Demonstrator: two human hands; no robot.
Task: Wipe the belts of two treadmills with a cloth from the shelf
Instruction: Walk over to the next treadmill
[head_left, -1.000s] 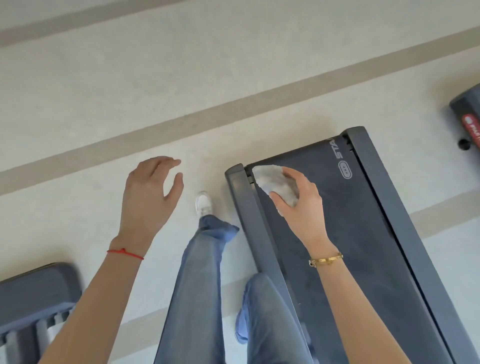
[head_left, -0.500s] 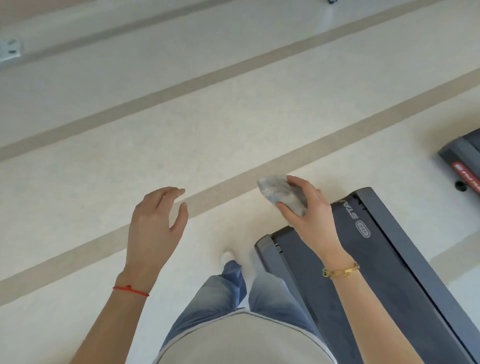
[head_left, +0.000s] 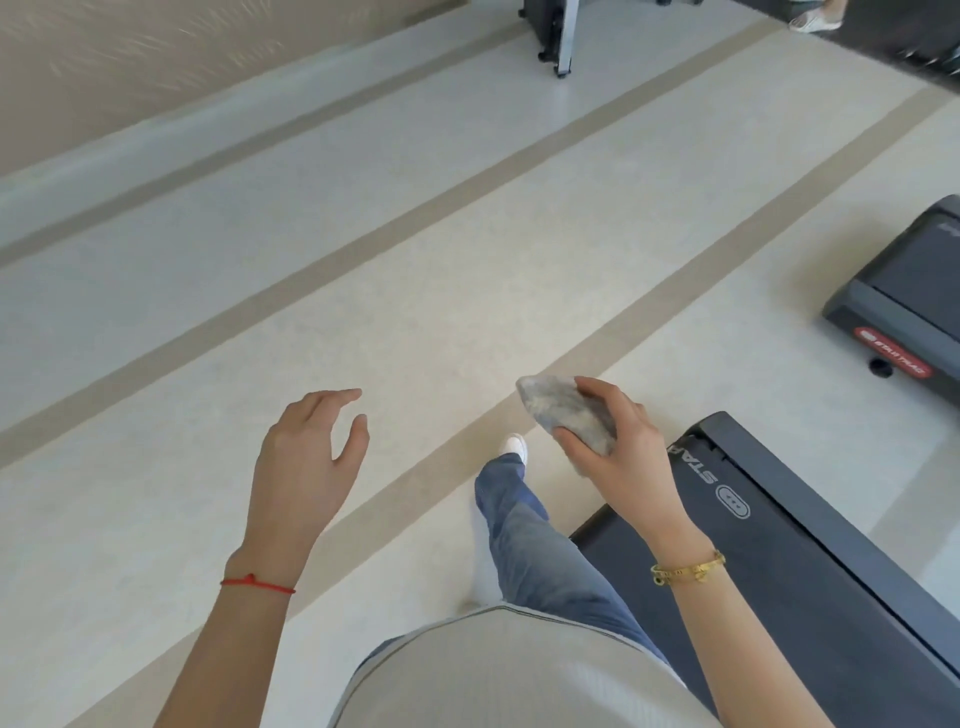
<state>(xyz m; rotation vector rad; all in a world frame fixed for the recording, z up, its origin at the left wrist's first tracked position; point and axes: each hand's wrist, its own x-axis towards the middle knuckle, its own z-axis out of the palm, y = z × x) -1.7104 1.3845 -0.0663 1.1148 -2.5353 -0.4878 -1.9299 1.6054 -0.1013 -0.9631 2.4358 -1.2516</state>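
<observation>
My right hand (head_left: 626, 462) grips a crumpled grey cloth (head_left: 566, 408) in the air, above the floor just left of the near treadmill's rear end. That treadmill's dark belt (head_left: 769, 587) runs to the lower right under my right forearm, with a dark side rail (head_left: 831, 525) along it. A second treadmill (head_left: 904, 301) with a red label stands at the right edge. My left hand (head_left: 306, 462) hovers over the floor with relaxed fingers, holding nothing.
The pale floor (head_left: 415, 291) has tan stripes running diagonally. My leg in blue jeans (head_left: 524, 535) and a white shoe (head_left: 515, 446) are between my hands. A dark wheeled stand (head_left: 550, 31) is at the top, and another person's foot (head_left: 813, 21) at the top right.
The cloth has left the belt and risen with my right hand. The view has lifted and turned away from the treadmill, bringing more floor and the second treadmill into sight.
</observation>
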